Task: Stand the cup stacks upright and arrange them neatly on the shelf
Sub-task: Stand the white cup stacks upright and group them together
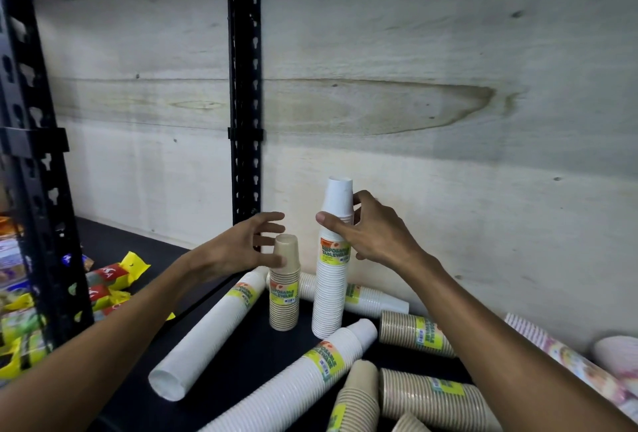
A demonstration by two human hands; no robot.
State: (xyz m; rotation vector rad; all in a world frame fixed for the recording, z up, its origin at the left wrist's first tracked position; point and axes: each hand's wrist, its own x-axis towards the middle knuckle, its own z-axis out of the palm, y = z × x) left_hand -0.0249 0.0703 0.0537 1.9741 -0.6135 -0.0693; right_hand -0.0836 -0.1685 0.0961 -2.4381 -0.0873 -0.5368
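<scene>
The tall white cup stack (331, 269) stands upright on the dark shelf (241, 355), long axis vertical, closed cup bottoms pointing up, close to the pale plywood back wall (414, 103). The right hand (366, 231) grasps its upper part, thumb on the near side and fingers curled round the far side, just above the yellow-green label.

Just left of that stack a shorter tan cup stack (284, 283) also stands upright, bottoms up. The left hand (241, 245) is beside its top with fingers spread and relaxed; the thumb seems to touch the top cup, though whether it presses is hard to tell.

Other stacks lie on their sides around the tall white one. A long white stack (210, 331) lies to its left, axis slanting from near-left to far-right. Another white stack (366, 297) lies behind it, pointing right. A third white stack (300, 383) lies in front, slanting up toward it. Tan stacks (414, 331) lie to its right. A black slotted upright (245, 86) rises behind it, and yellow packets (117, 279) lie far to its left.
</scene>
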